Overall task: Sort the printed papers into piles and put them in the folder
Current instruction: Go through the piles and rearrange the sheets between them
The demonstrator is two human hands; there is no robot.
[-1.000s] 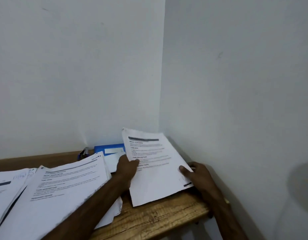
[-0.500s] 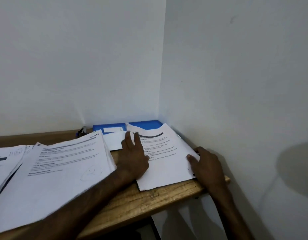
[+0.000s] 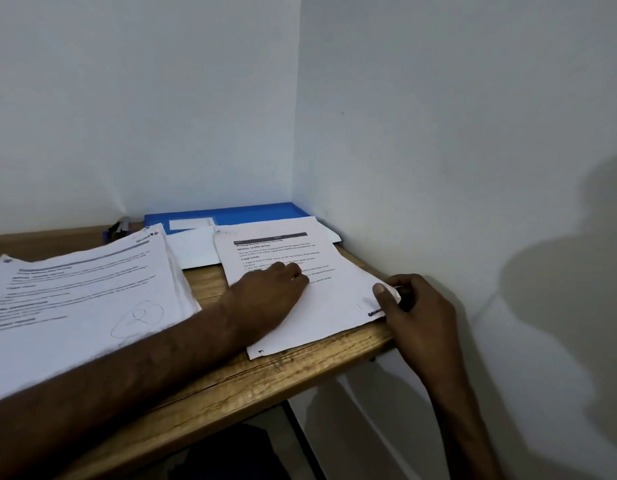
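The left hand (image 3: 272, 292) rests on the small pile (image 3: 328, 306) by the wall, fingers bent; I cannot tell if it holds a sheet. The right hand (image 3: 416, 317) pinches that pile's near corner, thumb on top. The hands are apart. A big pile (image 3: 78, 292) lies on the left of the table (image 3: 265, 379). The blue folder (image 3: 237, 213) waits at the back, and I think no pile is in it yet, so much is left
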